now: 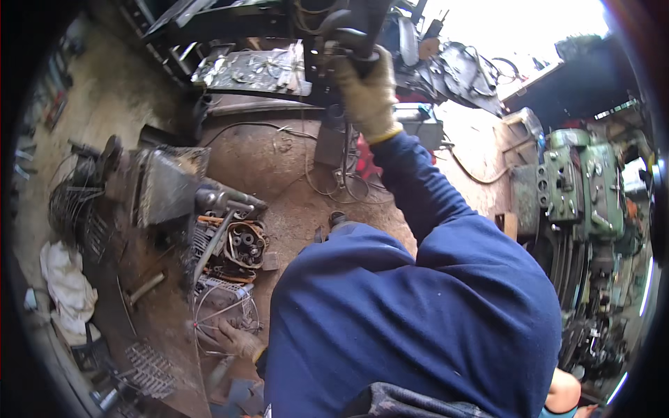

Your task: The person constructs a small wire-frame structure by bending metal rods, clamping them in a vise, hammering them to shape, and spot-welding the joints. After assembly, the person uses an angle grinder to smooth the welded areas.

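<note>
My right hand (371, 97), in a pale work glove, is raised at the top middle. Its fingers are closed round a dark upright handle (362, 38) on a dark frame. At the lower left, my left hand (240, 341), also gloved, lies at the lower rim of a thin wire ring with spokes (226, 310). The fingers look curled on that ring, though they are partly hidden. Behind the ring is a grey slotted metal part (221, 294). An opened engine casing (245, 244) with round inner parts sits just above it.
A dirty metal bench (157, 299) with loose rods and a white rag (68, 289) is at left. A metal block (171, 184) stands nearby. Cables (317, 184) lie on the brown floor (279, 164). A green machine (582, 184) stands right. Part of another person (563, 391) shows lower right.
</note>
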Available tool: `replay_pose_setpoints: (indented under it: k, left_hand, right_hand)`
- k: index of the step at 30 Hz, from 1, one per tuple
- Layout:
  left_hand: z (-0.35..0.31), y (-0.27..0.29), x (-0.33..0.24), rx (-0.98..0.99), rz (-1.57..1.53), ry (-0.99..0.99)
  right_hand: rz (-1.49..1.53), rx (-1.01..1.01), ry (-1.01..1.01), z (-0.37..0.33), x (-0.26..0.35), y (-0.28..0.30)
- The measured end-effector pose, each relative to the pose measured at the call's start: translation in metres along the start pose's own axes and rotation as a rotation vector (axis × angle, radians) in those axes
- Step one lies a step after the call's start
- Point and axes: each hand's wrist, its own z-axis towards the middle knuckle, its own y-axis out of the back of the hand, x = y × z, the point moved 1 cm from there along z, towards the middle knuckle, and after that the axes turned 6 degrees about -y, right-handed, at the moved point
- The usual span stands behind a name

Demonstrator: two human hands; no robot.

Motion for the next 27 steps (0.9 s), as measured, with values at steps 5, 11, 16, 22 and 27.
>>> replay_pose_setpoints:
  k: [5,11,16,22,27]
  left_hand:
    - [-0.009,-0.001,-0.001,-0.061,0.159,-0.158]
    - [-0.021,-0.014,0.021,-0.098,0.165,-0.107]
    - [-0.059,-0.035,0.013,-0.148,0.243,-0.085]
    - [-0.115,-0.103,-0.025,-0.267,-0.085,0.025]
    - [-0.153,-0.12,-0.046,-0.359,-0.213,-0.017]
  right_hand:
    - [-0.266,-0.388,-0.05,0.033,0.011,0.159]
    - [-0.543,-0.617,0.177,0.134,0.033,0.311]
    - [-0.067,-0.426,0.22,0.274,0.031,0.356]
    - [-0.694,-0.408,0.323,0.481,-0.057,0.427]
    - [-0.232,-0.385,-0.123,0.574,-0.109,0.378]
